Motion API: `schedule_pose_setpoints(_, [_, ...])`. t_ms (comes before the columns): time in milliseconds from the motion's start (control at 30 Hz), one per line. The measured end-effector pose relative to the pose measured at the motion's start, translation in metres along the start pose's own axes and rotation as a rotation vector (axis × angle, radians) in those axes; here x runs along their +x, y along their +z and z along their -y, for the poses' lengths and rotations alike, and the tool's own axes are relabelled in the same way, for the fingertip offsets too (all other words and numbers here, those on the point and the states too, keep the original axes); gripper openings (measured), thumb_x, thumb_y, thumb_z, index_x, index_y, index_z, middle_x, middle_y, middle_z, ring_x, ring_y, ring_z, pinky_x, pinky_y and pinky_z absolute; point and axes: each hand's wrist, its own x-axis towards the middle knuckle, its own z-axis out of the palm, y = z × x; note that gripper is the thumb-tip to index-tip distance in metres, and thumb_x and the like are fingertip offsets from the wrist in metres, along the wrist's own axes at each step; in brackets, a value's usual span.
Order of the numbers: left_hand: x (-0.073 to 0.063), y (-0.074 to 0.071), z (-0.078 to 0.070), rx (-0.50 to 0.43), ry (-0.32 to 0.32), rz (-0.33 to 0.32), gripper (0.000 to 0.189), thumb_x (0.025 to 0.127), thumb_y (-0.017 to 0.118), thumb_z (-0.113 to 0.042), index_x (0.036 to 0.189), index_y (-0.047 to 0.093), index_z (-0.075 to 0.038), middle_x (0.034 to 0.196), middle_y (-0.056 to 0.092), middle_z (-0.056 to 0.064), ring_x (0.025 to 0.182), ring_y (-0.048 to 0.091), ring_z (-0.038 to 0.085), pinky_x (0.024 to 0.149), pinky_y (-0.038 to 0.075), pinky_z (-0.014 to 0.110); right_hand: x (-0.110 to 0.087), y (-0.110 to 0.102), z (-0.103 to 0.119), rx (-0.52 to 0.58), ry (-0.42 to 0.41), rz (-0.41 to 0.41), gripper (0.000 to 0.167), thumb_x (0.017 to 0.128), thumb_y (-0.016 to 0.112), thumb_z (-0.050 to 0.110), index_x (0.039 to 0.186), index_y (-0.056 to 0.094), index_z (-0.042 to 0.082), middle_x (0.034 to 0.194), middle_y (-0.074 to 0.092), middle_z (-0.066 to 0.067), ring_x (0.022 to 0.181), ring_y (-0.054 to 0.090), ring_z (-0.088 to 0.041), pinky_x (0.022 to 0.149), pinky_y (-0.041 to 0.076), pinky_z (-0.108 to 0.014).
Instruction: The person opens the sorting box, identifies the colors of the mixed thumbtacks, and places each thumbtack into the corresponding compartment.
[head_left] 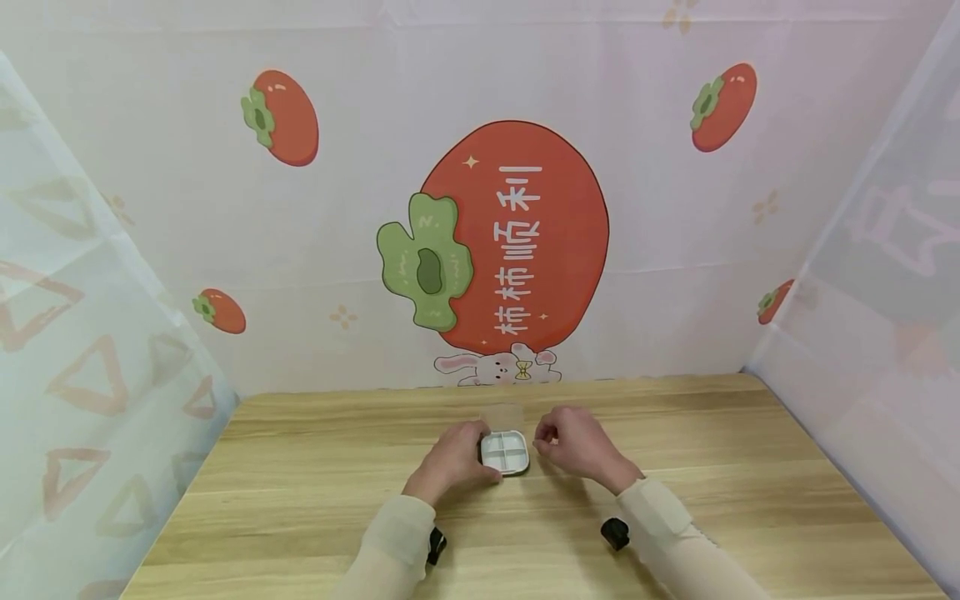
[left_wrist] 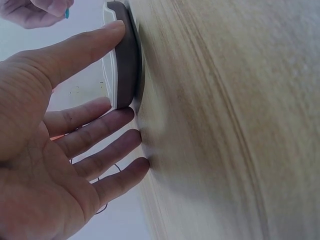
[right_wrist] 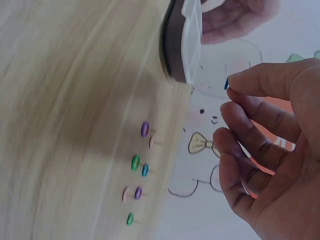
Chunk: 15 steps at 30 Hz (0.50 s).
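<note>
A small four-compartment pill box [head_left: 513, 461], white inside with a dark outer shell [left_wrist: 129, 62], sits on the table with its clear lid [head_left: 501, 414] folded open at the back. My left hand [head_left: 452, 457] holds it from the left, thumb on the near side and fingers at the far side. Just right of the box, my right hand [head_left: 577, 446] is raised above the table. Its thumb and index finger pinch a tiny blue piece [right_wrist: 226, 83], mostly covered by the fingertips.
On the wood table [head_left: 300, 483], the right wrist view shows several tiny ring-like pieces, among them a purple one [right_wrist: 145, 129] and a green one [right_wrist: 135, 162]. A white cloth printed with persimmons [head_left: 645, 317] stands behind the table.
</note>
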Motion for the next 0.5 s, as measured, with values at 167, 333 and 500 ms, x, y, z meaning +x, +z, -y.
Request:
schedule_pose_setpoints(167, [0.0,0.0,0.001,0.007,0.012,-0.006,0.057,0.07,0.096,-0.021,0.113,0.064,0.0,0.099,0.064,0.006,0.086,0.055,0.02,0.083,0.05,0.042,0.001,0.007,0.003,0.012,-0.003,0.033,0.011,0.083,0.078,0.009,0.077,0.072,0.017,0.073,0.056,0.009,0.069,0.051,-0.012,0.064,0.046,-0.03])
schedule_pose_setpoints(333, [0.0,0.0,0.001,0.014,0.014,-0.007,0.056,0.069,0.096,-0.021,0.11,0.064,-0.001,0.097,0.063,0.005,0.084,0.055,0.019,0.081,0.05,0.041,0.001,0.014,0.005,0.011,-0.024,0.046,0.011,0.082,0.079,0.008,0.077,0.072,0.016,0.073,0.055,0.008,0.068,0.05,-0.011,0.063,0.045,-0.03])
schedule_pose_setpoints(500, [0.001,0.001,0.002,0.012,0.005,-0.005,0.055,0.069,0.096,-0.021,0.11,0.065,-0.001,0.097,0.063,0.005,0.084,0.055,0.019,0.081,0.05,0.041,0.002,0.021,0.006,-0.002,-0.086,0.016,0.012,0.08,0.079,0.007,0.075,0.071,0.014,0.071,0.056,0.008,0.066,0.05,-0.009,0.06,0.045,-0.028])
